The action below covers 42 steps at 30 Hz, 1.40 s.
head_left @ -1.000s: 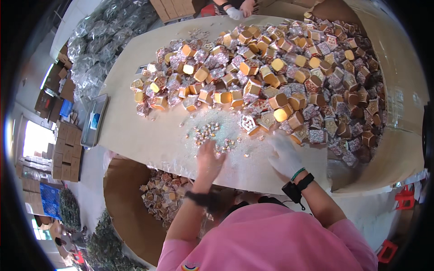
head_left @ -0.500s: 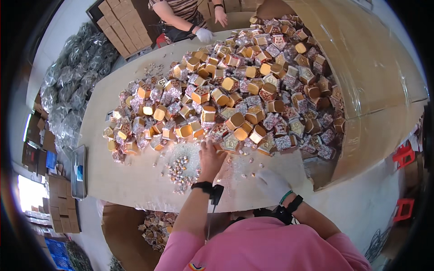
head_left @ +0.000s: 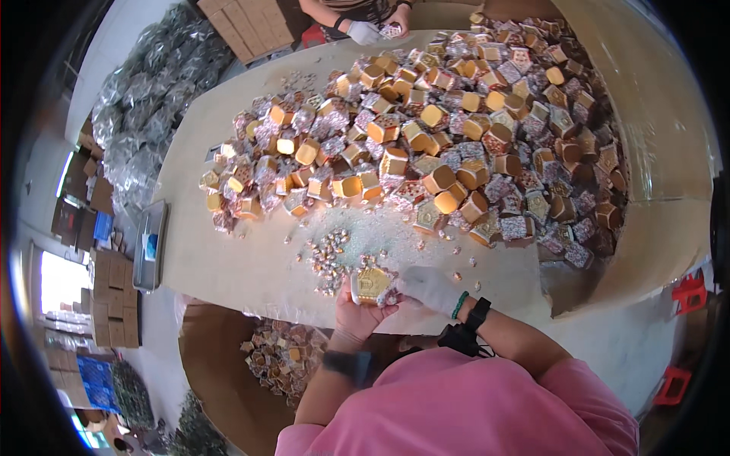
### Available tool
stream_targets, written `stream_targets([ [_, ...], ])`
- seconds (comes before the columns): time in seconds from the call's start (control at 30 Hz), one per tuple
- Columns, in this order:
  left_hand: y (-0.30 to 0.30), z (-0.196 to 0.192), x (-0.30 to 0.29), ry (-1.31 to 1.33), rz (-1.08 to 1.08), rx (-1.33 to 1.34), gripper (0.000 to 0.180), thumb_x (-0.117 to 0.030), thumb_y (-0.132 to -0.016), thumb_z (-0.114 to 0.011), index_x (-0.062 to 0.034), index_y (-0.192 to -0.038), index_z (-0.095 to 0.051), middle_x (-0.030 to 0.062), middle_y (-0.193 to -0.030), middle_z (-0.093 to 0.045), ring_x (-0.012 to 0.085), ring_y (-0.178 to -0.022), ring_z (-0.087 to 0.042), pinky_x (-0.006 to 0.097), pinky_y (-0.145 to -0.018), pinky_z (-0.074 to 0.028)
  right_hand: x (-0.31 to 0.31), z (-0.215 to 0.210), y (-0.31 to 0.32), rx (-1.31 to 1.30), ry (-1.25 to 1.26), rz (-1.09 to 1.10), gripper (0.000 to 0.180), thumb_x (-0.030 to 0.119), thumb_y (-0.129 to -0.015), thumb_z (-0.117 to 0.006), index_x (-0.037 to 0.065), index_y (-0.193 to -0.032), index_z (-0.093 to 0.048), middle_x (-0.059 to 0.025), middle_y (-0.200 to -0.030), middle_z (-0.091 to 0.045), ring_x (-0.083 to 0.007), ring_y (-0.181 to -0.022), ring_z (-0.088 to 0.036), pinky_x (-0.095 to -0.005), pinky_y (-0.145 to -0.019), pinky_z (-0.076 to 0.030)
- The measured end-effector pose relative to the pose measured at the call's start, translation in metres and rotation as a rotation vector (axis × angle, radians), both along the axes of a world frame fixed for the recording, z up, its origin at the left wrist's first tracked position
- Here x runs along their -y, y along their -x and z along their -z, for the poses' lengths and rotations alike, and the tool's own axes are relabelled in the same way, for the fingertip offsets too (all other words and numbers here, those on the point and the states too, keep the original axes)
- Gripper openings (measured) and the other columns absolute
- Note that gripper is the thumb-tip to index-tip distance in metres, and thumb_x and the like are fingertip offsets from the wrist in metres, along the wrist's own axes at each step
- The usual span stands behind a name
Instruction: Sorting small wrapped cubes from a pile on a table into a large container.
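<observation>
A small house-shaped ornament (head_left: pixel 370 286), tan-gold with white sparkly trim, is held up over the near edge of the table. My bare left hand (head_left: pixel 362 315) grips it from below and the left, thumb along its side. From the right, my white-gloved right hand (head_left: pixel 432 289) has its fingers closed against the ornament's trimmed edge; its fingertips are partly hidden. Just beyond my left hand lies a cluster of small shiny beads (head_left: pixel 329 254) on scattered pale glitter (head_left: pixel 380 229). Farther off, a large heap of similar house ornaments (head_left: pixel 411 140) covers the table.
Under the table's near edge, a cardboard box (head_left: pixel 209 353) holds more ornaments. A tall cardboard wall (head_left: pixel 661 152) bounds the heap at right. A metal tray (head_left: pixel 150 247) is at the left edge. Across the table, a co-worker's hands (head_left: pixel 380 30) hold a small piece.
My left hand has come back from the heap's near edge with a house ornament. My right hand has moved left to meet it. The co-worker's hands have come together on a piece.
</observation>
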State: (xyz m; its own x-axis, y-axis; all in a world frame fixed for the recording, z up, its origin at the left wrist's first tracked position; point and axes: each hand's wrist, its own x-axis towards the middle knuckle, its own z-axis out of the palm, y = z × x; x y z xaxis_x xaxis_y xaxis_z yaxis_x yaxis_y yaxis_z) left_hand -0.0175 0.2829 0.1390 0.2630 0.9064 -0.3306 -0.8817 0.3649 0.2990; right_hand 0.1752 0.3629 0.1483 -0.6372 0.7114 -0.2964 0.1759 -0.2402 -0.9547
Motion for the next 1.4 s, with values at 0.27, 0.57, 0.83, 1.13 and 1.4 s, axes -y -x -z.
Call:
stream_targets([
  [0.27,0.009,-0.001,0.016,0.242,-0.098,-0.856,0.029,-0.023,-0.094,-0.047,-0.0034,-0.113,-0.058,0.0063,-0.099,-0.063,0.0182,-0.089,-0.062,0.034,-0.075,-0.051,0.021,-0.03,0.011,0.381,-0.577,-0.303,0.043,0.047,-0.089,-0.053,0.006,-0.089,-0.066,-0.018,-0.079,-0.064,-0.036,-0.075,-0.062,-0.0423,-0.069,-0.048],
  [0.57,0.017,0.001,0.016,0.292,0.155,-0.577,0.016,-0.015,-0.089,-0.055,-0.0003,-0.091,-0.061,0.0092,-0.086,-0.065,0.019,-0.075,-0.063,0.033,-0.069,-0.052,0.027,-0.043,0.021,0.309,-0.553,-0.592,0.046,0.05,-0.088,-0.051,0.006,-0.088,-0.066,-0.0194,-0.085,-0.065,-0.0377,-0.08,-0.062,-0.0449,-0.072,-0.048],
  [0.83,0.074,0.026,0.072,0.285,-0.078,-0.286,0.02,-0.017,-0.091,-0.051,0.001,-0.089,-0.058,0.0115,-0.081,-0.063,0.0224,-0.074,-0.064,0.037,-0.07,-0.054,0.023,-0.024,0.019,0.024,-0.453,-0.317,0.028,0.031,-0.087,-0.059,0.004,-0.08,-0.062,-0.0184,-0.081,-0.062,-0.0348,-0.079,-0.062,-0.0424,-0.07,-0.047],
  [1.13,0.179,0.037,0.173,0.646,-0.189,-2.404,0.053,-0.039,-0.084,-0.064,0.0009,-0.118,-0.054,0.0204,-0.115,-0.059,0.0343,-0.106,-0.056,0.046,-0.091,-0.044,-0.035,-0.001,-0.005,0.273,-0.966,-0.026,0.036,0.019,-0.079,-0.066,0.007,-0.112,-0.057,-0.0169,-0.111,-0.059,-0.0333,-0.105,-0.056,-0.0395,-0.09,-0.045],
  [1.4,0.076,0.078,0.02,0.399,-0.012,-2.288,0.089,-0.044,-0.081,-0.064,-0.0041,-0.147,-0.02,0.0212,-0.151,-0.022,0.0413,-0.14,-0.016,0.057,-0.11,-0.018,-0.008,0.002,-0.065,0.465,-0.875,0.183,0.028,0.019,-0.077,-0.065,0.008,-0.102,-0.056,-0.015,-0.101,-0.059,-0.0357,-0.098,-0.056,-0.0412,-0.084,-0.046],
])
